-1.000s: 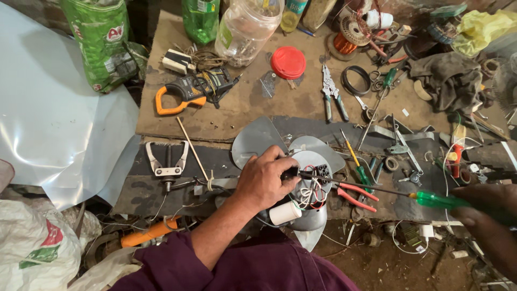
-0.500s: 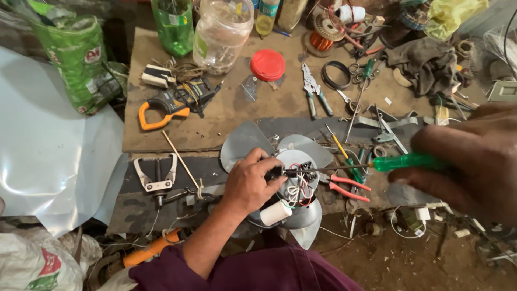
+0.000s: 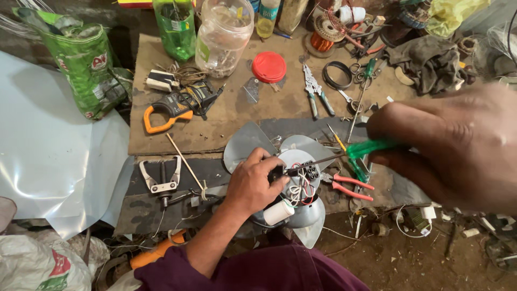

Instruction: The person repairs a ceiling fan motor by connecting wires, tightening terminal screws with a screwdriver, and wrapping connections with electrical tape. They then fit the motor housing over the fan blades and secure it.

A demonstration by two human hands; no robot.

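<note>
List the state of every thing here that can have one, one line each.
Left hand: gripping the grey fan motor.
Right hand: holding the green-handled screwdriver, tip at the motor's wiring.
Clear plastic jar: open, lid off.
Round red lid: lying flat on the cardboard.
Red-handled pliers: lying with handles spread.

Crumpled green plastic bag [image 3: 86, 67] with red-and-white label, far left of the wooden board. Green bottle [image 3: 175, 27] with a green label, top centre; clear plastic jar [image 3: 223, 35] beside it, small greenish label. White sack [image 3: 37, 267] with red-green print, bottom left corner.
</note>
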